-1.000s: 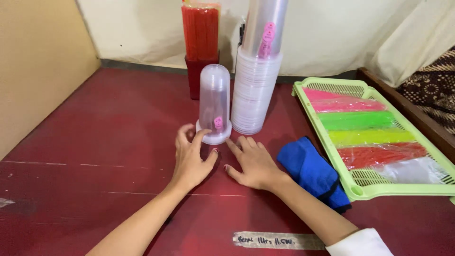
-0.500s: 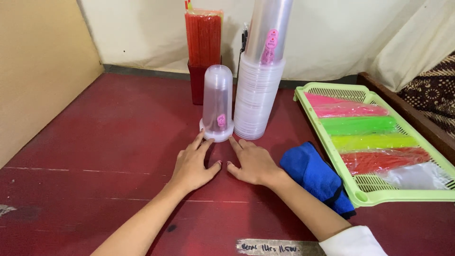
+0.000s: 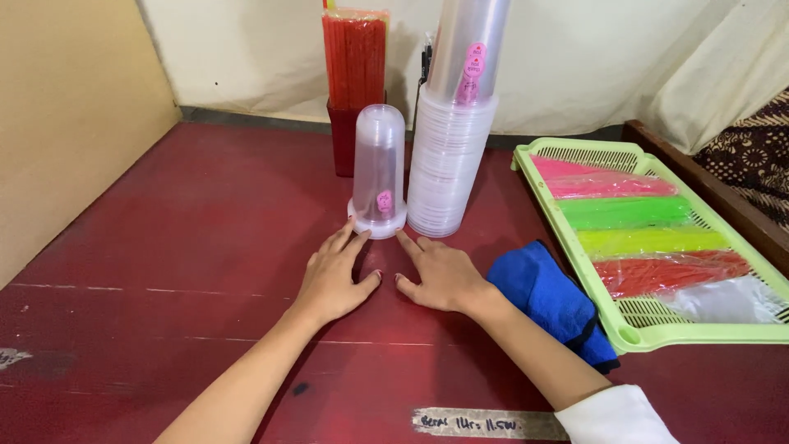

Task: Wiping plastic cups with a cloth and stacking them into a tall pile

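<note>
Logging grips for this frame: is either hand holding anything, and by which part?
Nothing is held. The left hand and right hand lie flat on the red table, fingertips near the base of the small upside-down clear cup stack.

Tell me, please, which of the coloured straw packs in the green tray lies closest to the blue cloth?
The red pack, lying below the yellow-green one.

left hand (image 3: 333, 279), right hand (image 3: 440, 275) flat on red table (image 3: 181, 247) | fingertips near upturned clear cup stack (image 3: 379, 173)

A drink stall: stacked plastic cups (image 3: 448, 177), bundled straws (image 3: 355, 62), red table (image 3: 205, 230).
</note>
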